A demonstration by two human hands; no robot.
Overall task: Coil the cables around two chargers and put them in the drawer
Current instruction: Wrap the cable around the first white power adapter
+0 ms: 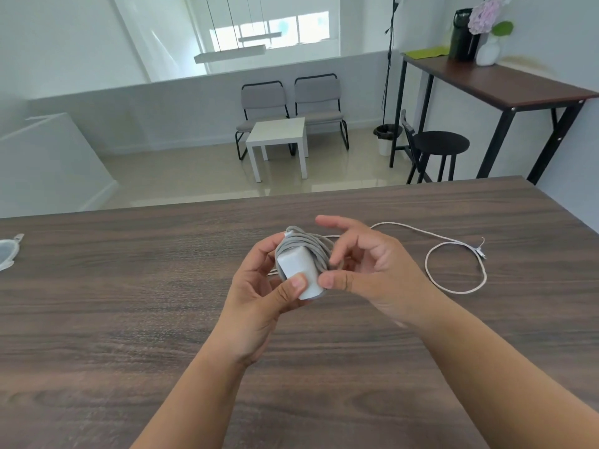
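A white charger block is held just above the wooden table, with grey cable wound in several turns around it. My left hand grips the block from the left, thumb pressed on its front face. My right hand meets it from the right: the thumb touches the block's lower corner, the middle fingers curl against the coil, and the index finger points up and away. A loose white cable runs from behind my hands to the right and lies in a loop, ending in a small plug. No drawer is in view.
A clear plastic item lies at the table's far left edge. Beyond the table stand a small white side table, two grey chairs, a black stool and a tall dark desk with a vase.
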